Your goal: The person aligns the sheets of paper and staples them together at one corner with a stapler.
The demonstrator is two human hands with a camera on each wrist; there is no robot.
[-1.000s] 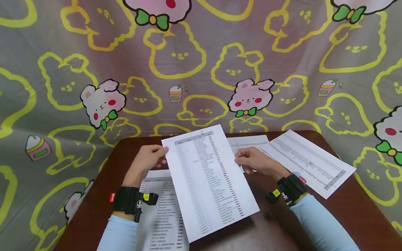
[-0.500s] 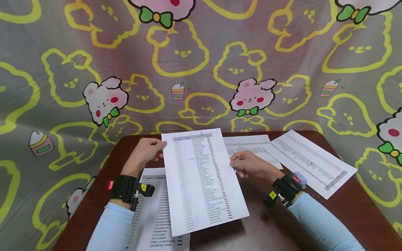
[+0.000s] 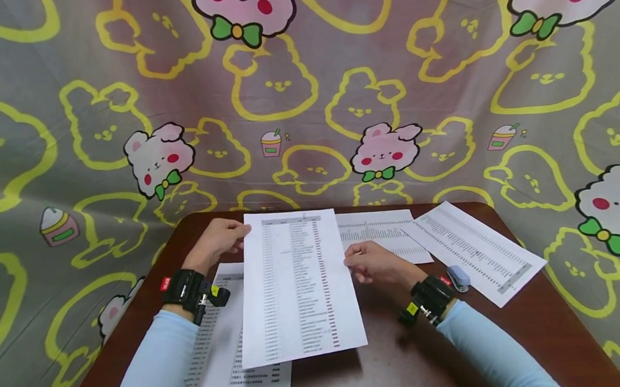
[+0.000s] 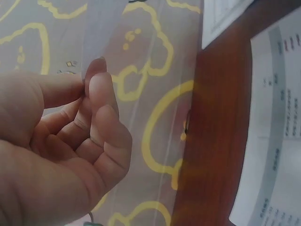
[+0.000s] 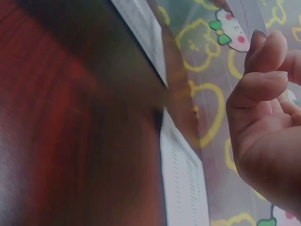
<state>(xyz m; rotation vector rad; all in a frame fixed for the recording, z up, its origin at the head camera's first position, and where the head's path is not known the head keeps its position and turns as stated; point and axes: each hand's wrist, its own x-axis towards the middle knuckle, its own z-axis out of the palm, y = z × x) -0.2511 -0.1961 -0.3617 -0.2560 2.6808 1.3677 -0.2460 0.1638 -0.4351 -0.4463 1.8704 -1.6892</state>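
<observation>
A printed sheet of paper (image 3: pixel 295 297) hangs tilted above the table, between both hands. My left hand (image 3: pixel 218 238) pinches its upper left edge between thumb and fingers. At the right edge, my right hand (image 3: pixel 379 263) pinches it a little lower down. The left wrist view shows the left hand (image 4: pixel 70 136) with thumb against forefinger and the other fingers curled. In the right wrist view, a strip of the sheet (image 5: pixel 247 14) rises from the pinch of the right hand (image 5: pixel 268 108). A second printed sheet (image 3: pixel 216 328) lies partly hidden beneath the held one.
Two more printed sheets lie at the back, one (image 3: pixel 386 234) behind my right hand and one (image 3: pixel 479 253) angled at the right. A small blue-grey stapler (image 3: pixel 459 278) sits beside my right wrist. A patterned curtain (image 3: pixel 314 101) hangs behind the brown table (image 3: pixel 406 359).
Both hands have moved left and slightly down with the held sheet, which has turned to stand straighter. The stapler has come into fuller view from behind the right wrist.
</observation>
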